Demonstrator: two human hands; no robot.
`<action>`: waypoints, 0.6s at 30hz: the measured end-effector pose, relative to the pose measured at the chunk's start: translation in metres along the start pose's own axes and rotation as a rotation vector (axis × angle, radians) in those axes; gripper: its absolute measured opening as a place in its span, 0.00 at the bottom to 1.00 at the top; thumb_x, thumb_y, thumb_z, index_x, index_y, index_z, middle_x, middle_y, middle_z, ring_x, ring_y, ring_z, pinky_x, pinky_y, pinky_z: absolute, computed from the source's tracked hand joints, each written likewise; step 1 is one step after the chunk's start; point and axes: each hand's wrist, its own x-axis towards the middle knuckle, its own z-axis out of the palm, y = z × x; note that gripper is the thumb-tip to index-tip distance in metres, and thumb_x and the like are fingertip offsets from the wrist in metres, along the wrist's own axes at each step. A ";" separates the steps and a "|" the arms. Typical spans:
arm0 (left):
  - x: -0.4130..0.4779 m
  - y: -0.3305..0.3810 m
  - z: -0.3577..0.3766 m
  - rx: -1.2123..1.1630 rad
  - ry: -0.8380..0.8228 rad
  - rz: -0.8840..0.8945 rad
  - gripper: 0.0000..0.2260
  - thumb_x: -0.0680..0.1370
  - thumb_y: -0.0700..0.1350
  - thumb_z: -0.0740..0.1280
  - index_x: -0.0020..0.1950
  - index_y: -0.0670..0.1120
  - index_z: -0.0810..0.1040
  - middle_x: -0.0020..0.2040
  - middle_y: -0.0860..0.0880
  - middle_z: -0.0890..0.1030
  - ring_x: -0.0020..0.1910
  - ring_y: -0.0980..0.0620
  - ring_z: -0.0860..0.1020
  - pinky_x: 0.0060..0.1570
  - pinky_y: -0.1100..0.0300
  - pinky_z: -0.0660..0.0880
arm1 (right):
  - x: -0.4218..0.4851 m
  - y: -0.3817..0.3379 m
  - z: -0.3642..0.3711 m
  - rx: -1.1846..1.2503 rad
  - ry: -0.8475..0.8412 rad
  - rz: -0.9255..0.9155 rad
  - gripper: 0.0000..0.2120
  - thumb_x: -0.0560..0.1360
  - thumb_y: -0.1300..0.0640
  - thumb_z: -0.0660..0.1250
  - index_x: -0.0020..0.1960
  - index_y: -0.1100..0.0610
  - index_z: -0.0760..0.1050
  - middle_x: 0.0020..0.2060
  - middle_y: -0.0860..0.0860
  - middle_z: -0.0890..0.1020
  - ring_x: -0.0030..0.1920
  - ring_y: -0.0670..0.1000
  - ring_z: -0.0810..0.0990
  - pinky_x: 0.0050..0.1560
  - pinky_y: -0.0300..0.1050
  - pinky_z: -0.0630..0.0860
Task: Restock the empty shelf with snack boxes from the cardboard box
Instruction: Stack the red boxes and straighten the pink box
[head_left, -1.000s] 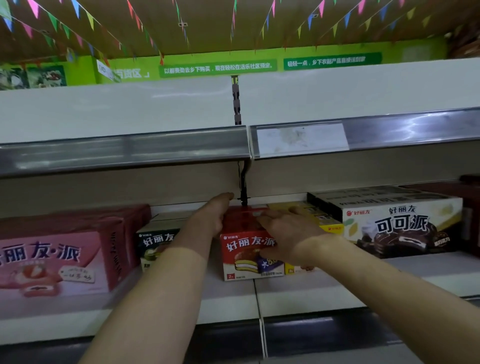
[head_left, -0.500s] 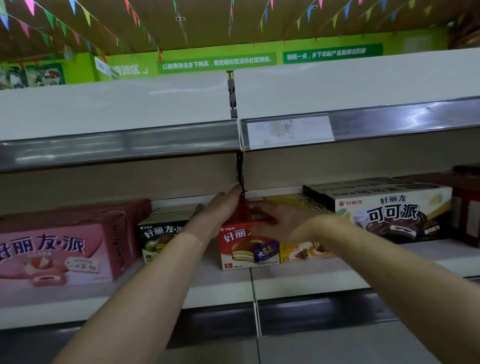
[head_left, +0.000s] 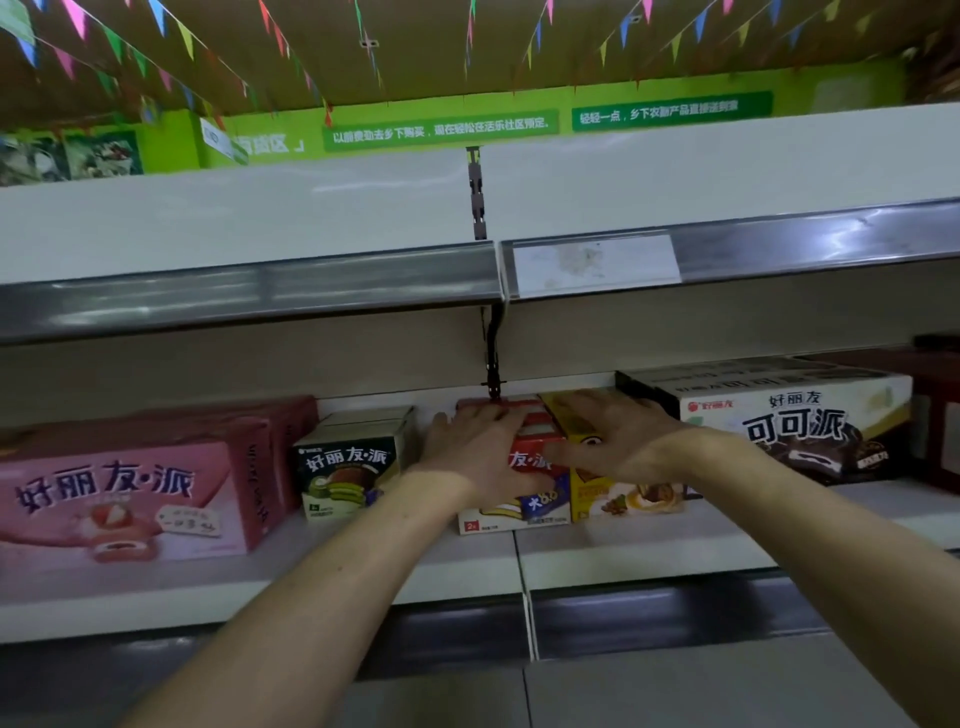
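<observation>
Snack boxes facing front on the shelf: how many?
6: pink box far left, green box, red box, yellow box, white box, dark red box at the right edge. More may hide behind.

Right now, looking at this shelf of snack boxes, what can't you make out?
- Head view: the left hand and right hand cover most of the front of the red snack box.
- Head view: white paper shelf-edge label, print too blurred to read.
- Head view: dark red box at right, cut off by the frame edge.
</observation>
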 end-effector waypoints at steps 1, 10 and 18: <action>-0.001 0.001 0.000 -0.003 0.010 -0.013 0.39 0.70 0.70 0.66 0.77 0.61 0.55 0.75 0.51 0.64 0.73 0.46 0.62 0.67 0.43 0.58 | 0.003 -0.003 0.006 -0.056 0.031 0.005 0.33 0.76 0.32 0.53 0.77 0.41 0.50 0.77 0.46 0.56 0.76 0.52 0.55 0.75 0.54 0.50; -0.031 -0.033 -0.038 -0.181 0.077 -0.018 0.30 0.71 0.67 0.66 0.68 0.52 0.70 0.66 0.48 0.73 0.67 0.44 0.69 0.65 0.48 0.67 | 0.006 -0.055 -0.010 0.253 0.108 0.002 0.29 0.79 0.36 0.53 0.77 0.47 0.57 0.75 0.49 0.63 0.71 0.53 0.66 0.69 0.45 0.64; -0.046 -0.118 -0.042 -0.940 0.298 -0.547 0.23 0.82 0.50 0.61 0.73 0.38 0.67 0.73 0.43 0.69 0.71 0.46 0.68 0.61 0.64 0.63 | 0.048 -0.139 0.016 0.273 0.114 -0.137 0.23 0.83 0.46 0.51 0.77 0.48 0.57 0.77 0.49 0.59 0.75 0.53 0.60 0.71 0.47 0.58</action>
